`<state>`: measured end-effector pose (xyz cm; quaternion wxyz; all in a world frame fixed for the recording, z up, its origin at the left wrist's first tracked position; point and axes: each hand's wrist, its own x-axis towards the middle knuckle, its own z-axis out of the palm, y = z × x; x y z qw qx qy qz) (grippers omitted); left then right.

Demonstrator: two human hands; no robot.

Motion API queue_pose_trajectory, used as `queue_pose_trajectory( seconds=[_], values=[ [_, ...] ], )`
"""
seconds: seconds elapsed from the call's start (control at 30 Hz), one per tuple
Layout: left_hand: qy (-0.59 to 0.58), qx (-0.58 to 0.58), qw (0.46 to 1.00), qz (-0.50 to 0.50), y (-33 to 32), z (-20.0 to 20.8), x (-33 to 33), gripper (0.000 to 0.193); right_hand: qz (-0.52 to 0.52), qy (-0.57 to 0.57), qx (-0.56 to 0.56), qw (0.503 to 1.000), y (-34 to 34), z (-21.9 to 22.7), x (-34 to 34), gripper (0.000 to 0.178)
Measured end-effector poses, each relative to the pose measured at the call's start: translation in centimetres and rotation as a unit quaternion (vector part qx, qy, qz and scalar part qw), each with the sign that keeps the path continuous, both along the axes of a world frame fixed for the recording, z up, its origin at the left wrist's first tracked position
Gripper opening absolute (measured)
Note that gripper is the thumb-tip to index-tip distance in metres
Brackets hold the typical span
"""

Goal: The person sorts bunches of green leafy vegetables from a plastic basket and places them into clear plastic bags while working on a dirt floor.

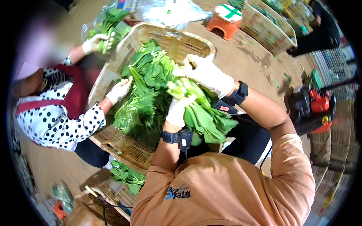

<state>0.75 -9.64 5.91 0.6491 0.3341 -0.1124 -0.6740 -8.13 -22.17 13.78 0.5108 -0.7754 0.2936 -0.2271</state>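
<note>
A bunch of leafy greens with pale cut stems hangs over the near right side of a large cream crate. My white-gloved left hand is closed around the bunch from below, just under the stem ends. Above it, my gloved right hand bends its fingers onto the stalks at the stem end; its fingertips are partly hidden among them. More leafy greens fill the crate, stems toward my hands. Both my wrists wear black strapped devices.
Opposite on the left, a co-worker in a dotted shirt rests one gloved hand on the crate's greens and holds another bunch. An orange stool and another crate stand beyond. A lower crate with greens sits at the near left.
</note>
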Motion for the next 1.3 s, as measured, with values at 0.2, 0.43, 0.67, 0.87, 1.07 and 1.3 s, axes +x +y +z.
queue_pose_trajectory(
  seconds=[0.2, 0.43, 0.67, 0.87, 1.07, 1.3],
  values=[
    [-0.201, 0.010, 0.979, -0.039, 4.1, -2.7, -0.6, 0.050, 0.116, 0.025, -0.174, 0.978, 4.0, 0.3, -5.9, 0.035],
    [-0.311, -0.106, 0.906, -0.266, 8.9, -1.1, 3.0, 0.037, 0.425, 0.161, -0.140, 0.880, 4.1, 4.8, -6.8, 0.028],
    [-0.124, -0.120, 0.964, -0.204, 12.0, -4.6, 5.3, 0.045, 0.446, 0.279, 0.009, 0.850, 1.0, 10.5, -0.6, 0.019],
    [0.181, -0.094, 0.978, -0.031, 12.8, -6.0, 3.1, 0.052, 0.335, -0.158, -0.015, 0.929, 8.3, 10.7, 8.3, 0.029],
    [-0.067, -0.088, 0.993, 0.031, 13.5, -9.1, 3.4, 0.053, 0.265, -0.171, -0.106, 0.943, 12.5, 1.0, 1.9, 0.036],
    [0.056, -0.160, 0.985, 0.013, 9.1, -1.0, -4.1, 0.049, -0.030, 0.025, -0.370, 0.928, 15.8, -5.5, -4.7, 0.074]
  ],
)
